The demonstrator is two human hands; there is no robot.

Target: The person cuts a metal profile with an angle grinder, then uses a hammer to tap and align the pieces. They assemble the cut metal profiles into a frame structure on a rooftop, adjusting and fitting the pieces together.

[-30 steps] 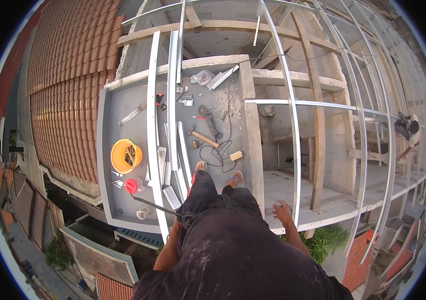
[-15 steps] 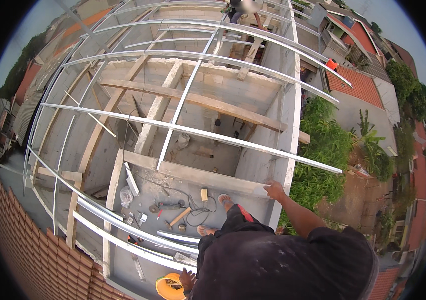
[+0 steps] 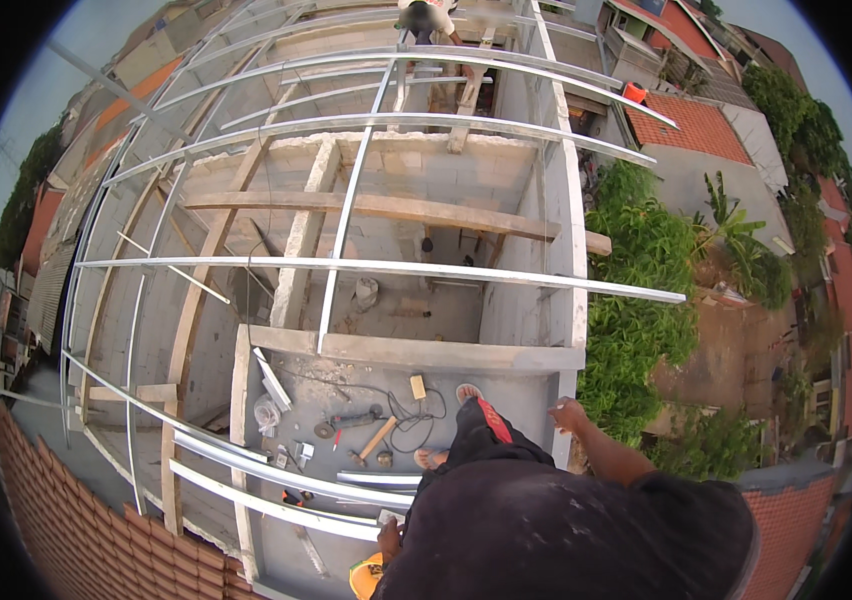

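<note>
My right hand (image 3: 569, 415) is loosely open beside the right-hand wall edge, with nothing visible in it. Low in the picture, my left hand (image 3: 389, 538) is by the end of a silver metal channel (image 3: 276, 511); its fingers are too small to read. Right below that hand is a yellow bowl-shaped thing (image 3: 364, 577), partly hidden by my shirt. On the grey slab (image 3: 366, 375) at my feet lie a wooden-handled hammer (image 3: 378, 438), an angle grinder (image 3: 351, 420) with a black cord, a red pen-like stick (image 3: 337, 436) and a yellowish block (image 3: 418, 387).
Thin metal beams (image 3: 376, 264) cross above deep, block-walled rooms. A timber plank (image 3: 376, 205) spans them. Beyond the right wall (image 3: 568, 230) is a drop to trees (image 3: 641, 270). A roof of brown tiles (image 3: 96, 510) slopes at lower left. Another person (image 3: 429, 20) works at the far end.
My right hand has come off the wall corner and moved nearer to me. My left hand has moved up and right, toward the metal channel's end. The view has shifted.
</note>
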